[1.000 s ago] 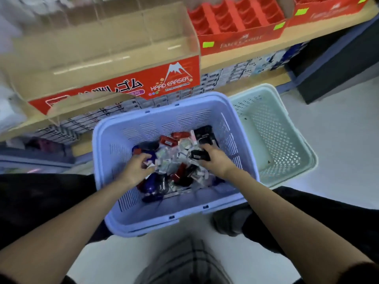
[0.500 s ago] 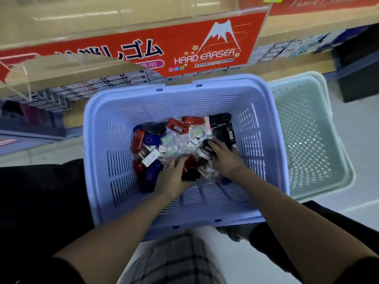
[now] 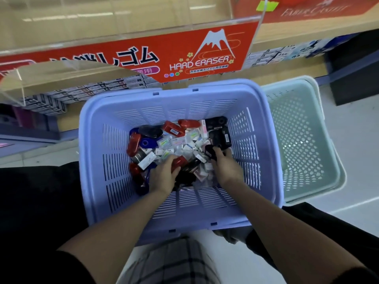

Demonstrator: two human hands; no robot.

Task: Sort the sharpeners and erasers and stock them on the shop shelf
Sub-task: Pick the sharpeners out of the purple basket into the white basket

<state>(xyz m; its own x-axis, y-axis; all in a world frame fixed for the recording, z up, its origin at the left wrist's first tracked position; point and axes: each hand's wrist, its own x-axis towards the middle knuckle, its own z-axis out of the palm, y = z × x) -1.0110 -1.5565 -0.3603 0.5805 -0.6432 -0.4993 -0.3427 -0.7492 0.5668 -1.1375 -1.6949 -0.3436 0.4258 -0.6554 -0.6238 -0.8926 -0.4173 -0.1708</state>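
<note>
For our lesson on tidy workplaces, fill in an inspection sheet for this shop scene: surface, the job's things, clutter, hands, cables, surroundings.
Surface: pale floor, with the green basket standing on it.
Job's things: sharpeners and erasers heaped together, unsorted, in the purple basket.
Clutter: the green basket sits close on the right of the purple basket.
Hands: left hand grips a red sharpener; right hand grips a black sharpener; both are inside the purple basket.
Cables: nothing seen.
Surroundings: wooden shelf with a red eraser sign; stacked boxes below it.
</note>
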